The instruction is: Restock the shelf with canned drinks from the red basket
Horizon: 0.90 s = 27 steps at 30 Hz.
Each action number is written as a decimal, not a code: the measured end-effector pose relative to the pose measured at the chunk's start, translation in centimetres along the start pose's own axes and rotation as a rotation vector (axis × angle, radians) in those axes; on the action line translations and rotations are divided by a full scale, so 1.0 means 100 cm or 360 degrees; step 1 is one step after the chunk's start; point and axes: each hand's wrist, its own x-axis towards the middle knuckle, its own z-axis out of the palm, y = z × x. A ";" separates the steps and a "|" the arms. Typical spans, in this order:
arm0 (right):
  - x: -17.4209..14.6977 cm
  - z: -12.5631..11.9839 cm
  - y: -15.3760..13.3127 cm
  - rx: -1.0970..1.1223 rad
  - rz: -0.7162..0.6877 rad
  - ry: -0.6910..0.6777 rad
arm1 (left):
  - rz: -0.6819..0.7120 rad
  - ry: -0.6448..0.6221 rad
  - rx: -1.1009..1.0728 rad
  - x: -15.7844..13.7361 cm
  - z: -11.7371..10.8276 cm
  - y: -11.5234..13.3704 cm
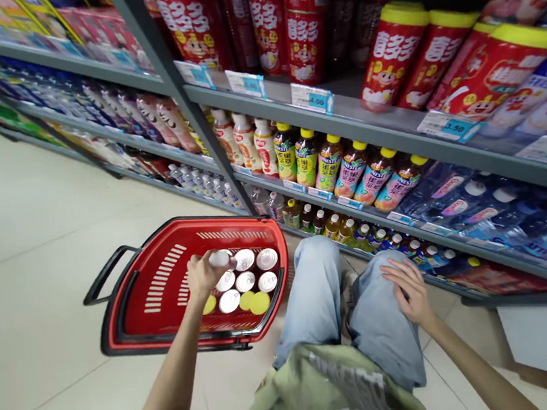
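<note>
My left hand (pixel 201 275) is closed around a small bottle (pixel 219 259) with a white cap, over the red shopping basket (pixel 155 258). Much of the bottle is hidden by my fingers. Beneath and beside it, several upright cans (pixel 246 282) with pale lids stand in the basket, along with several yellow-lidded containers (pixel 260 303). My right hand (pixel 410 288) lies on my knee with its fingers stretched out, holding nothing.
Shelves (pixel 362 119) run along the far side. They carry red cans (pixel 269 31), yellow-capped tea bottles (pixel 330 161), white-capped drink bottles (pixel 244 140) and blue water bottles (pixel 467 205). The basket's black handle (pixel 110 272) sticks out left over the tiled floor (pixel 33 273).
</note>
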 end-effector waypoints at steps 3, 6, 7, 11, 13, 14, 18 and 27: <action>0.000 0.001 0.000 0.0006 -0.0005 -0.0010 | 0.0051 0.0160 -0.0154 -0.003 -0.029 0.024; -0.001 0.002 -0.001 0.0003 -0.0002 -0.0021 | 0.0066 0.0320 -0.0361 -0.011 -0.060 0.056; -0.001 0.002 -0.001 -0.0001 0.0005 -0.0028 | 0.0086 0.0378 -0.0439 -0.015 -0.069 0.067; 0.002 0.005 -0.004 -0.0023 0.0060 -0.0043 | 0.0282 0.0620 -0.0844 -0.022 -0.091 0.115; 0.006 0.006 -0.007 -0.0029 0.0080 -0.0035 | 0.0378 0.0635 -0.1140 -0.022 -0.095 0.141; 0.009 0.006 -0.009 -0.0030 0.0090 -0.0035 | 0.0418 0.0595 -0.1294 -0.021 -0.096 0.155; 0.023 0.007 -0.021 -0.0023 0.0181 -0.0047 | 0.0620 0.0295 -0.1787 -0.018 -0.094 0.219; 0.024 0.037 -0.015 0.0071 0.0734 0.0246 | 0.1104 -0.0863 -0.2239 -0.043 -0.050 0.379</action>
